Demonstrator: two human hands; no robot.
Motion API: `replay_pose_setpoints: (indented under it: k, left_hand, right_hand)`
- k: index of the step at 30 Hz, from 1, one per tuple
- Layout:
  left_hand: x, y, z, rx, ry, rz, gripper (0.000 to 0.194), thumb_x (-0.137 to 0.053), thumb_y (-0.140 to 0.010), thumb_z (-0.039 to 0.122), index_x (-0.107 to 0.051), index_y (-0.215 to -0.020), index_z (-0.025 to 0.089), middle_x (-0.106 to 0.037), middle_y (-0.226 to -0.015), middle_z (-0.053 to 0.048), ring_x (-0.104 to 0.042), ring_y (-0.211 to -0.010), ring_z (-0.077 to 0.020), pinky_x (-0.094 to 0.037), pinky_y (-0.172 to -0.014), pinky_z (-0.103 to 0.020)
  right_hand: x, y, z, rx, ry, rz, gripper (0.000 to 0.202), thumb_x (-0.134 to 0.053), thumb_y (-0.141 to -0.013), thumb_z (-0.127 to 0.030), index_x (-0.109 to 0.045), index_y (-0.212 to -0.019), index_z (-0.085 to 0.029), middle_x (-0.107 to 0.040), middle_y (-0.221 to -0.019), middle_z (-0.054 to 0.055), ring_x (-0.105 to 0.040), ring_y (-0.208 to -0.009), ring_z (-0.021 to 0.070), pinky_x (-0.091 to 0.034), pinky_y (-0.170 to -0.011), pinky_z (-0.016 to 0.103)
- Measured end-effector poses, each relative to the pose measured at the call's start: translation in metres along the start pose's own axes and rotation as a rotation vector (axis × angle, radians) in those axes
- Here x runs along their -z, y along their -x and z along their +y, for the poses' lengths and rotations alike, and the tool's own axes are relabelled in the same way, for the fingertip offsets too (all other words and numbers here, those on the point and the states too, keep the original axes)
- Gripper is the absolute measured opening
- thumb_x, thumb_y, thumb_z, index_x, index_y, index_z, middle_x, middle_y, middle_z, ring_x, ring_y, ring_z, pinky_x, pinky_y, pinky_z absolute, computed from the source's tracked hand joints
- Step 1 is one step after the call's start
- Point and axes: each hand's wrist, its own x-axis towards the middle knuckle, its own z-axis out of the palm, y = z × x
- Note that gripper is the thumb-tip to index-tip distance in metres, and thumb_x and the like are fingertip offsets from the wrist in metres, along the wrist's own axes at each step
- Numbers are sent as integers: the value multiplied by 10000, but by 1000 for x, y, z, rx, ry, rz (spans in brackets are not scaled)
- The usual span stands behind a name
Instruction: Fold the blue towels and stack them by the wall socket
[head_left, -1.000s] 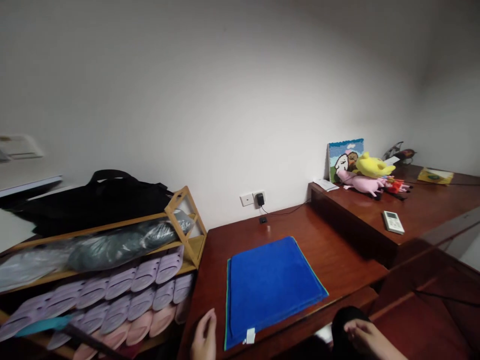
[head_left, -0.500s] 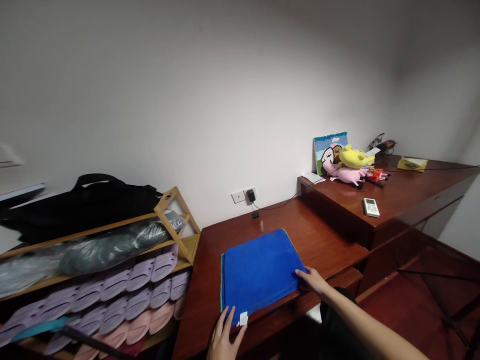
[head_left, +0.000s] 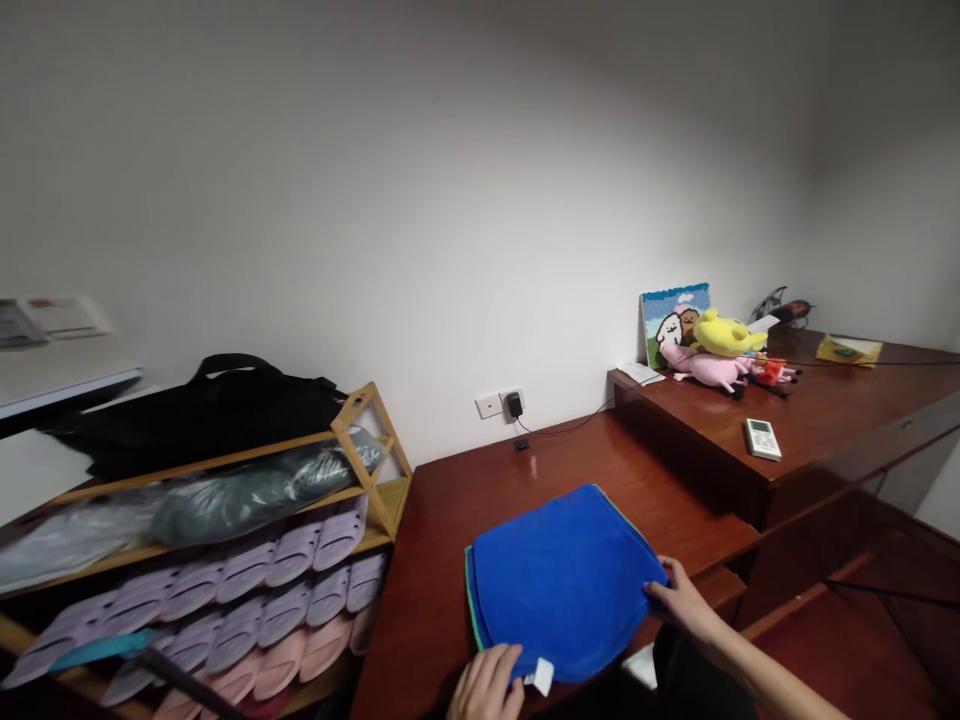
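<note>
A folded blue cloth (head_left: 559, 575), with green edging along its left and far sides, lies on the reddish-brown wooden desk (head_left: 442, 500). A white tag (head_left: 541, 676) sticks out at its near left corner. There my left hand (head_left: 489, 682) is closed on the cloth, fingers curled over the corner beside the tag. At the near right corner my right hand (head_left: 675, 595) pinches the cloth between thumb and fingers. The cloth's near edge sags in a curve between both hands, while its far part rests on the desk.
To the left stands a wooden rack (head_left: 375, 450) of purple slippers (head_left: 292, 555), with a black bag (head_left: 217, 405) on top. The raised desk part holds plush toys (head_left: 724, 345) and a white remote (head_left: 762, 439). A plugged-in adapter (head_left: 514, 404) trails a cord along the wall.
Both hands have closed on the cloth's near corners, and its near edge has lifted and bent. My left hand's fingers were spread before. The view has shifted slightly, moving everything down and right.
</note>
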Motion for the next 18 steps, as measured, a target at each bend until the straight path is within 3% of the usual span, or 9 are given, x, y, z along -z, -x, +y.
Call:
replay_pose_setpoints:
  k: [2, 4, 6, 8, 12, 15, 18]
  left_hand:
    - [-4, -26, 29, -70, 49, 10, 345, -470, -978, 161, -719, -1206, 236, -800, -1023, -61, -760, -899, -201, -600, -852, -296]
    - [-9, -51, 59, -119, 106, 35, 348, -476, -967, 152, -715, -1206, 233, -791, -1007, -68, -749, -867, -209, -593, -855, -322]
    - [-14, -72, 86, -134, 149, 66, 344, -500, -956, 155, -713, -1214, 237, -788, -993, -71, -742, -852, -217, -588, -865, -343]
    - [-19, -86, 105, -121, 184, 104, 365, -510, -952, 151, -701, -1249, 244, -789, -992, -73, -743, -863, -225, -583, -891, -362]
    - [-23, -100, 121, -124, 291, 167, 415, -452, -953, 128, -681, -1284, 226, -799, -1020, -89, -747, -864, -223, -598, -862, -368]
    - [-28, -98, 126, -129, 370, 156, 461, -433, -933, 85, -669, -1300, 234, -811, -1053, -77, -760, -910, -209, -620, -851, -347]
    - [-39, -83, 134, -3, 371, 253, 455, -514, -924, 88, -661, -1320, 257, -813, -1094, -70, -765, -1000, -222, -635, -877, -346]
  right_hand:
    - [3, 15, -13, 169, 135, -20, 572, -700, -653, -504, -658, -1175, -273, -724, -1019, 41, -696, -1011, 263, -562, -930, 405]
    - [0, 35, -30, 284, 306, -118, 444, -630, -752, -493, -726, -1130, -283, -731, -1112, 54, -666, -1136, 274, -509, -1042, 408]
    - [-9, 58, -46, 308, 439, -221, 370, -566, -814, -434, -772, -1081, -281, -733, -1174, 61, -635, -1219, 285, -448, -1125, 421]
    - [-18, 79, -58, 312, 512, -322, 415, -583, -806, -365, -763, -1170, -283, -710, -1270, 63, -592, -1296, 289, -398, -1175, 425]
    - [-25, 102, -69, 336, 575, -408, 585, -743, -708, -357, -714, -1283, -254, -680, -1308, 86, -625, -1217, 289, -453, -1116, 385]
    - [-17, 103, -70, 350, 619, -355, 401, -706, -785, -423, -767, -1146, -258, -704, -1217, 80, -664, -1117, 267, -498, -1032, 349]
    - [3, 101, -76, 376, 641, -292, 286, -598, -865, -427, -789, -1007, -269, -724, -1131, 69, -675, -1066, 252, -518, -982, 335]
